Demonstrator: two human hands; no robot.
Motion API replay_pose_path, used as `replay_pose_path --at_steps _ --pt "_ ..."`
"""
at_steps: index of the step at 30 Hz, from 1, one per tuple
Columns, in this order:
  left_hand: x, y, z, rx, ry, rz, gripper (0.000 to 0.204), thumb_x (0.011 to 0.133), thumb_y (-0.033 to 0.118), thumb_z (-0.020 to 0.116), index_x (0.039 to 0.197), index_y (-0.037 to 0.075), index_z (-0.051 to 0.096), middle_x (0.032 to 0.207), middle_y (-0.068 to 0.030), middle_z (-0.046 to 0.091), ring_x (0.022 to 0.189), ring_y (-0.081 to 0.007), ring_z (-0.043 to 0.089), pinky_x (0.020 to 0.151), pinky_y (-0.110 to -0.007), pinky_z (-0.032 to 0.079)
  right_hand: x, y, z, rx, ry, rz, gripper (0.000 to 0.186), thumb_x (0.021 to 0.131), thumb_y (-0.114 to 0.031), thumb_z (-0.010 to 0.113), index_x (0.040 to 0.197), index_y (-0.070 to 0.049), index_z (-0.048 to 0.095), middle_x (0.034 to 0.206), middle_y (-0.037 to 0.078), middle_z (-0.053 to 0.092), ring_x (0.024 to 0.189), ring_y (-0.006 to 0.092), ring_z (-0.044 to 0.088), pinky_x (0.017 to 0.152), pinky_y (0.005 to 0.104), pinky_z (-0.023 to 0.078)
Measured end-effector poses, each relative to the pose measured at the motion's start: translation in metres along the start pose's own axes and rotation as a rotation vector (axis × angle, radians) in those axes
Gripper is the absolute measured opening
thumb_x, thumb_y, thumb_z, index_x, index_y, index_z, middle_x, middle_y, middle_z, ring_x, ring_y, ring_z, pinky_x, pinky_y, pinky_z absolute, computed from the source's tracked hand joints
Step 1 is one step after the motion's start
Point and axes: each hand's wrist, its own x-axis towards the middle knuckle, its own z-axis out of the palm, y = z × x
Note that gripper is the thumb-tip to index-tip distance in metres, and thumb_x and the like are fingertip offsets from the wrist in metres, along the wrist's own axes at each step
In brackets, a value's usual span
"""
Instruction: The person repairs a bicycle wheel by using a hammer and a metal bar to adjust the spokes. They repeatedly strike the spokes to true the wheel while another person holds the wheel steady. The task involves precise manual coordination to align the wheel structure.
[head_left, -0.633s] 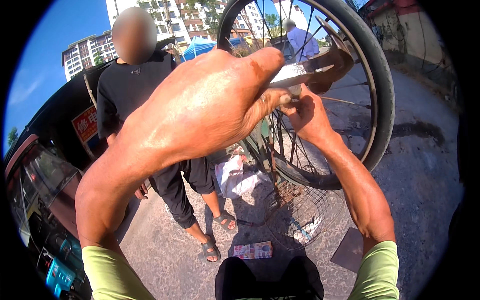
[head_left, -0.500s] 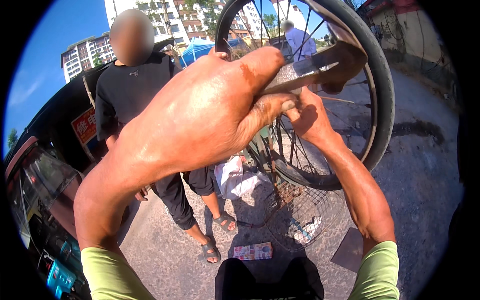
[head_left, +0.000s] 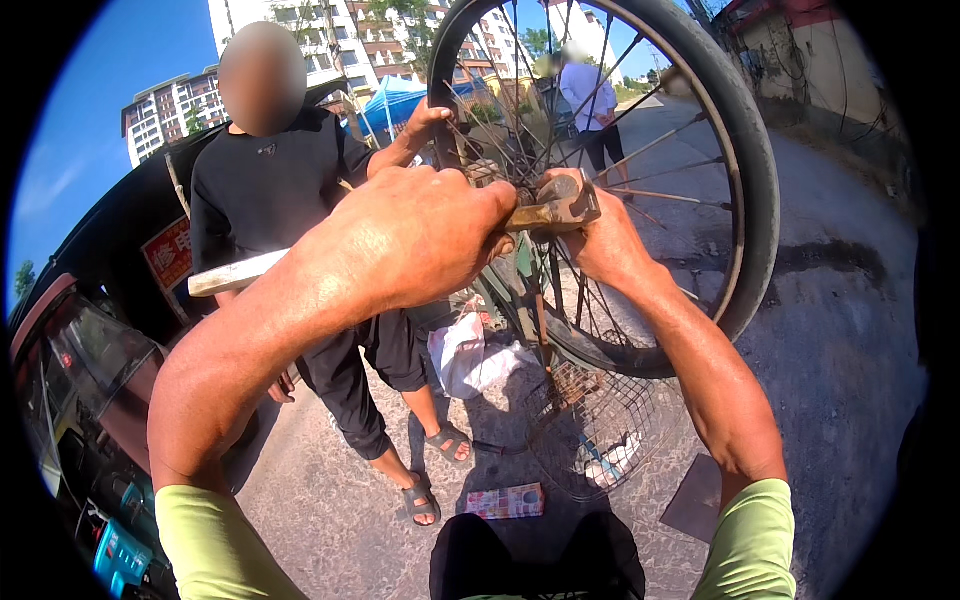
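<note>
My left hand (head_left: 415, 235) is closed around a hammer (head_left: 235, 273); the pale end of its handle sticks out past my left forearm. The worn metal hammer head (head_left: 575, 205) is beside my right hand (head_left: 605, 235), near the hub of a raised bicycle wheel (head_left: 752, 190). The right hand's fingers are curled at the hub, mostly behind the hammer head, and what they grip is hidden. The wheel has a black tyre and many thin spokes. Another person's hand (head_left: 425, 125) rests on the left side of the tyre.
A person in black clothes (head_left: 270, 185) stands at the left, close to the wheel. Below are a wire basket (head_left: 640, 420), a white bag (head_left: 465, 355), a printed packet (head_left: 505, 502) and a dark flat sheet (head_left: 695, 497). Another person (head_left: 590, 100) stands farther off.
The hammer has come down and away from me, its head now beside my right hand at the hub. My left hand has dropped with it; the right hand stays near the hub.
</note>
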Motion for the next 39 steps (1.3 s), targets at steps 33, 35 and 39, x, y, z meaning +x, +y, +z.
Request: replay_pose_path --at_steps 33,35,39 --pt "-0.041 -0.007 0.038 -0.617 0.312 -0.1 0.025 0.094 0.02 0.067 0.095 -0.002 0.056 0.063 -0.0161 0.053 0.053 -0.0204 0.045 0.053 -0.037 0.042 -0.022 0.053 0.016 0.292 0.347 -0.094 0.034 0.091 -0.011 0.071 0.119 -0.001 0.055 0.106 0.009 0.065 0.085 0.0129 0.065 0.073 0.0291 0.056" --pt "-0.04 -0.008 0.042 -0.621 0.312 -0.099 0.025 0.094 0.021 0.067 0.094 -0.002 0.056 0.062 -0.0155 0.052 0.053 -0.0201 0.043 0.053 -0.036 0.041 -0.024 0.057 0.018 0.321 0.363 -0.111 0.032 0.091 -0.011 0.07 0.118 -0.001 0.056 0.106 0.009 0.065 0.084 0.0122 0.065 0.072 0.0285 0.055" --pt "-0.039 -0.008 0.045 -0.631 0.262 -0.124 0.027 0.094 0.022 0.068 0.091 -0.001 0.054 0.061 -0.0142 0.049 0.053 -0.0196 0.041 0.052 -0.036 0.04 -0.025 0.064 0.02 0.289 0.389 -0.162 0.027 0.091 -0.01 0.07 0.113 -0.001 0.057 0.106 0.008 0.065 0.083 0.0104 0.063 0.07 0.026 0.054"
